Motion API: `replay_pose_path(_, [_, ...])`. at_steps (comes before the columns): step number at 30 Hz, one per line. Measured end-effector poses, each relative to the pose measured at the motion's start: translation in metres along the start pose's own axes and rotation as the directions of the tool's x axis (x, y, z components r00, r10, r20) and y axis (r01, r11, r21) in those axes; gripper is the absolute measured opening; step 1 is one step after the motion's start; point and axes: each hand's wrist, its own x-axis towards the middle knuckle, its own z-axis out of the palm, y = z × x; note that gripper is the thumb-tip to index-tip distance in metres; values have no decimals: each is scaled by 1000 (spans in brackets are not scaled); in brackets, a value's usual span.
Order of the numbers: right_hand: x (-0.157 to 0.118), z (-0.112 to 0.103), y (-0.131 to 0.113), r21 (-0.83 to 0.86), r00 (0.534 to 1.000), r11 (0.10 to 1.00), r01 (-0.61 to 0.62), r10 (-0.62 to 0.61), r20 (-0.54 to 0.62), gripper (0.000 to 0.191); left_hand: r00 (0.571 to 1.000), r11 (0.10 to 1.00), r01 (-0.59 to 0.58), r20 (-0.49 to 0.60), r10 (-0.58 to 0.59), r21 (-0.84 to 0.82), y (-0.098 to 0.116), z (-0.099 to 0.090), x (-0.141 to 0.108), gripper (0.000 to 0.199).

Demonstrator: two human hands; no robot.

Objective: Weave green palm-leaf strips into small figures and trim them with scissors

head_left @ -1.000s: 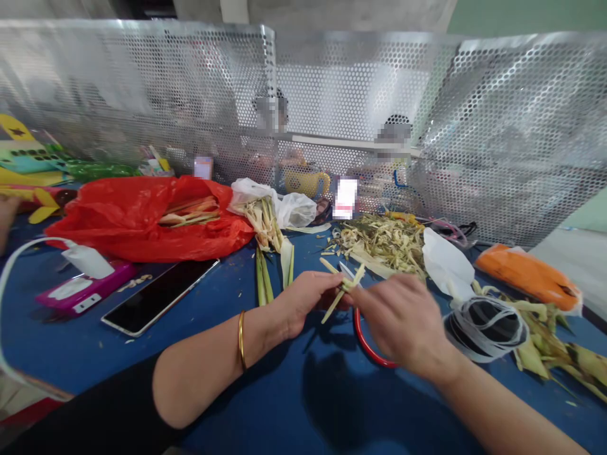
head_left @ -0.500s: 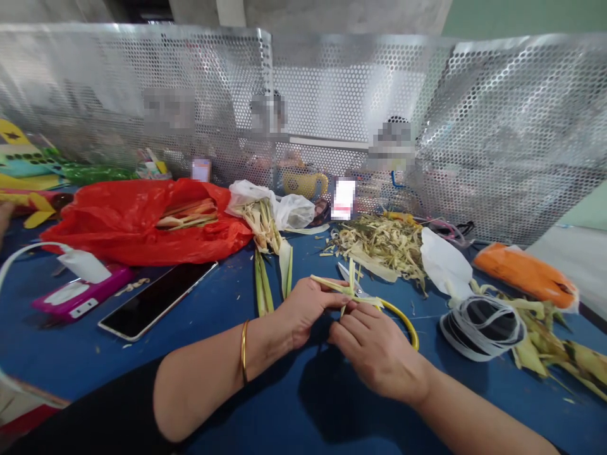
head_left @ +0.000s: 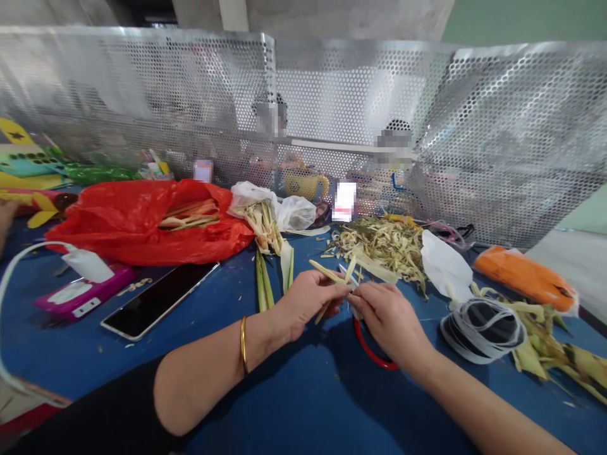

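My left hand (head_left: 313, 297) pinches crossed, folded pale-green leaf strips (head_left: 327, 273), which look like husk, between thumb and fingers. Their ends stick out above and below the fingertips. Close against it, my right hand (head_left: 391, 316) is closed, its thumb and forefinger pinching at the same strips; the exact grip is partly hidden. Under and behind the hands lies a pair of scissors (head_left: 370, 349); a red handle loop and part of the blades show, the rest covered by my right hand. Longer green leaf pieces (head_left: 263, 284) lie beyond my left wrist.
A red plastic bag (head_left: 109, 215) with strips inside, a phone (head_left: 161, 300) and a purple power strip (head_left: 85, 294) are at left. Behind the hands is a heap of shredded husk (head_left: 379, 243). A coil of white cord (head_left: 482, 330) sits right. A perforated metal screen (head_left: 332, 82) closes the back.
My right hand has shifted up and right, uncovering the scissors' red loop and covering the yellow one. The strips have turned in my left hand's fingers.
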Motion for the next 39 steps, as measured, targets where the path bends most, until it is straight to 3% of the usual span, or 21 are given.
replay_pose_path(6, [4, -1, 4, 115, 999, 993, -23, 18, 45, 34, 992, 976, -121, 61, 112, 181, -7, -3, 6, 25])
replay_pose_path(10, [7, -3, 11, 359, 971, 909, -212, 155, 179, 39, 993, 973, -99, 81, 83, 210, -2, -6, 7, 32])
replay_pose_path(12, [8, -2, 12, 546, 932, 758, -356, 245, 266, 41, 991, 972, -92, 119, 67, 217, 0, -8, 6, 34])
replay_pose_path(15, [8, 0, 10, 746, 852, 433, -506, 386, 353, 43, 982, 974, -69, 185, 28, 217, 0, -8, 4, 36])
replay_pose_path(18, [7, 2, 7, 823, 773, 138, -551, 455, 441, 40, 973, 980, -31, 232, -15, 196, -3, -6, 4, 41])
replay_pose_path(20, [6, 4, 6, 843, 757, 47, -537, 468, 456, 37, 967, 977, -39, 254, -15, 209, -5, -4, 3, 43])
replay_pose_path(22, [6, 5, 7, 859, 766, 69, -508, 492, 414, 36, 962, 965, -71, 274, -1, 251, -7, -3, 2, 39])
replay_pose_path(30, [3, 11, 8, 806, 800, 349, -479, 552, 236, 34, 975, 930, -67, 221, -16, 361, -5, -1, 1, 34])
replay_pose_path(36, [3, 3, 11, 529, 894, 740, -415, 439, 87, 23, 980, 895, -102, 198, 15, 434, -6, -1, -1, 35])
replay_pose_path(39, [7, -3, 8, 481, 936, 810, -336, 346, 70, 20, 964, 844, -184, 261, 55, 503, -8, 0, -3, 38])
